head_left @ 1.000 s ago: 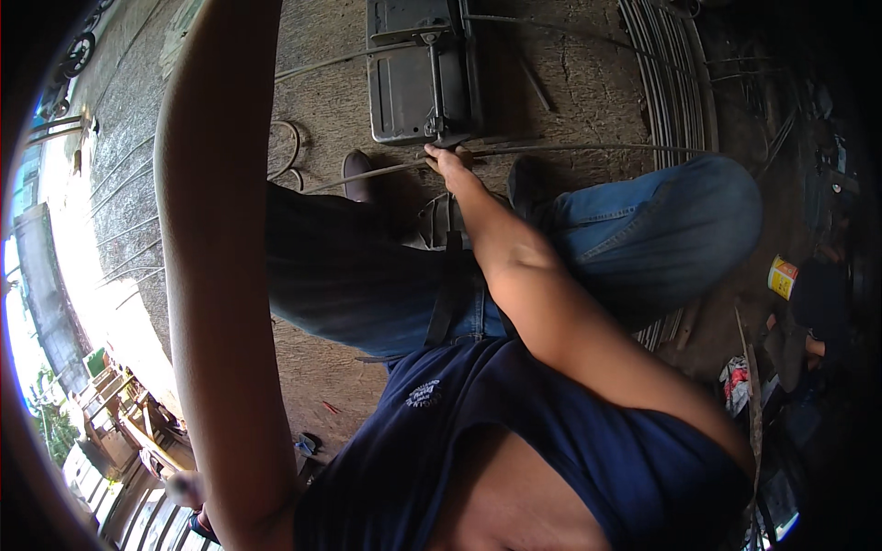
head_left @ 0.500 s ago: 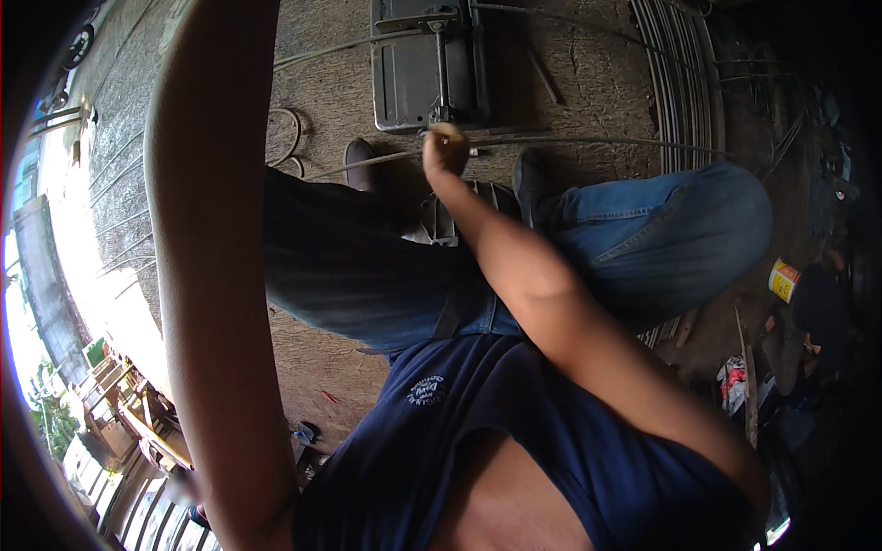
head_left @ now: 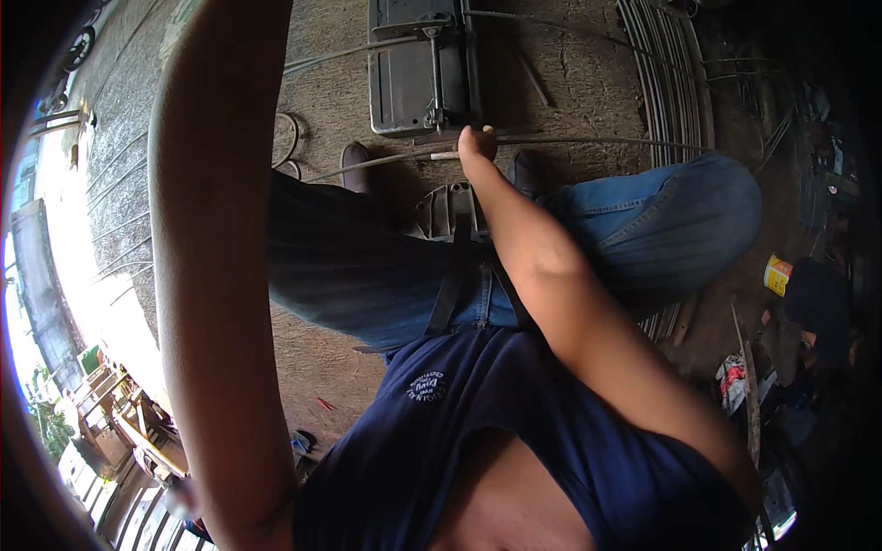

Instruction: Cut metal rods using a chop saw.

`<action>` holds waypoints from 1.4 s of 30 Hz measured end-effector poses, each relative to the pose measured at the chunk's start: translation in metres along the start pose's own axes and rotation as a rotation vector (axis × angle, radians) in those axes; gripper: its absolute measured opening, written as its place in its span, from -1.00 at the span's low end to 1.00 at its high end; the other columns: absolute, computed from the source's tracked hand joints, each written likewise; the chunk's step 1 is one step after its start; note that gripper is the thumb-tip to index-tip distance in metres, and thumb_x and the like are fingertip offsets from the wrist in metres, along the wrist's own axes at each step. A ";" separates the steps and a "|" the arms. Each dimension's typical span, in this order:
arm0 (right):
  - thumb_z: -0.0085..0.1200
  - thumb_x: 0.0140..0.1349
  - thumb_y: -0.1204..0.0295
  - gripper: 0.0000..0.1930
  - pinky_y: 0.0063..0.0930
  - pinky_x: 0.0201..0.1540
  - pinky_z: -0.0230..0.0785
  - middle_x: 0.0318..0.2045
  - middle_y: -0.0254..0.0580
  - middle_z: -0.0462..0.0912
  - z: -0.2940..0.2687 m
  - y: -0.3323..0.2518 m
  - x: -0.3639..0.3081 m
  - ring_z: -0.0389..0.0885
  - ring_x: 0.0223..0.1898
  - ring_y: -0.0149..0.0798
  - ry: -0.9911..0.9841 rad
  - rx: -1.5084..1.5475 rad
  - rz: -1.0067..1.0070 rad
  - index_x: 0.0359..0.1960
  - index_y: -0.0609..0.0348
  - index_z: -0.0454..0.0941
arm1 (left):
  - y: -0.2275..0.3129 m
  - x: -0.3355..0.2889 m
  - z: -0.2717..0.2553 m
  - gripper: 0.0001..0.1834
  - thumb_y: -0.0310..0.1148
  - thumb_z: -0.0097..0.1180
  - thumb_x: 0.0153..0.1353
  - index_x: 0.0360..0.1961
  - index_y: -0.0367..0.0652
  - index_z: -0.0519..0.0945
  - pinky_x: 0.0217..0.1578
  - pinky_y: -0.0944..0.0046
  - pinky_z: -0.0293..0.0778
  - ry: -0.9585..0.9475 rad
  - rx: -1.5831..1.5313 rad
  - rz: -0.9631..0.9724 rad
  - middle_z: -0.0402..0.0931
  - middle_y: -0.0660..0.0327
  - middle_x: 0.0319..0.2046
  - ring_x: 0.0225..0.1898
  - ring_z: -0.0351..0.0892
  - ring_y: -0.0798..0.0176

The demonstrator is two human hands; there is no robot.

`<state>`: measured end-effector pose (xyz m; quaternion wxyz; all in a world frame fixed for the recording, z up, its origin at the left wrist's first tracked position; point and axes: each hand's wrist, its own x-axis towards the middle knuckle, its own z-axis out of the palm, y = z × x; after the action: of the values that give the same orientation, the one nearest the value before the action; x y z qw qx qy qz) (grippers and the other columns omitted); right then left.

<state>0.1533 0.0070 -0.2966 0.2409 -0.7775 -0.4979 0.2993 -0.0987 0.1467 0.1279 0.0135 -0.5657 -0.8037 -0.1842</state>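
Note:
My right hand [head_left: 478, 143] is closed around a long thin metal rod [head_left: 588, 141] lying crosswise in front of my feet. Just left of that hand, a short pale section [head_left: 445, 156] shows on the rod; whether it is a mark or a separate piece I cannot tell. Beyond the hand lies a dark metal box-like base [head_left: 390, 92], with a lever-like bar [head_left: 437, 83] and a flat plate mounted on top. My left arm [head_left: 216, 230] stretches up past the upper edge, so its hand is out of sight.
Several straight rods [head_left: 657, 73] lie bundled at right. A bent metal ring [head_left: 292, 138] rests near my left boot [head_left: 355, 165]. A ribbed metal part [head_left: 446, 209] sits between my legs. A yellow-and-white container [head_left: 777, 275] and clutter are at far right.
My right hand has shifted a little to the right along the rod, uncovering the pale section. The left arm stays stretched forward, and the whole view has shifted slightly.

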 end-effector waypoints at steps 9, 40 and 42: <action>0.06 0.12 0.27 -0.71 -0.08 -0.13 0.49 -0.34 0.16 0.68 -0.024 -0.012 0.037 0.66 -0.21 0.15 -0.251 0.423 0.340 -0.34 0.29 0.60 | -0.002 0.005 -0.001 -0.77 -0.21 0.05 0.27 -0.26 -0.10 0.64 -0.44 0.15 0.50 -0.007 0.006 -0.019 0.64 0.18 -0.40 -0.41 0.63 0.14; 0.26 0.02 0.53 -0.56 -0.11 0.17 0.42 0.16 0.08 0.47 -0.042 0.008 0.165 0.46 0.18 0.09 -0.854 -1.011 -0.632 0.02 0.14 0.57 | -0.016 0.008 -0.004 -0.76 -0.21 0.03 0.27 -0.26 -0.11 0.65 -0.40 0.14 0.52 -0.008 0.049 -0.029 0.65 0.16 -0.37 -0.36 0.64 0.11; 0.07 0.11 0.67 -0.62 -0.12 0.13 0.48 0.15 0.07 0.49 -0.048 0.001 0.167 0.49 0.17 0.09 -0.938 -1.056 -0.728 0.00 0.12 0.58 | -0.017 0.007 -0.005 -0.76 -0.21 0.03 0.26 -0.26 -0.11 0.65 -0.40 0.14 0.52 -0.013 0.049 -0.036 0.65 0.15 -0.37 -0.36 0.64 0.11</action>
<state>0.2417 0.1560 -0.3006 -0.3115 -0.3702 -0.8464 0.2223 -0.1180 0.1469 0.1291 0.0186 -0.5519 -0.8180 -0.1609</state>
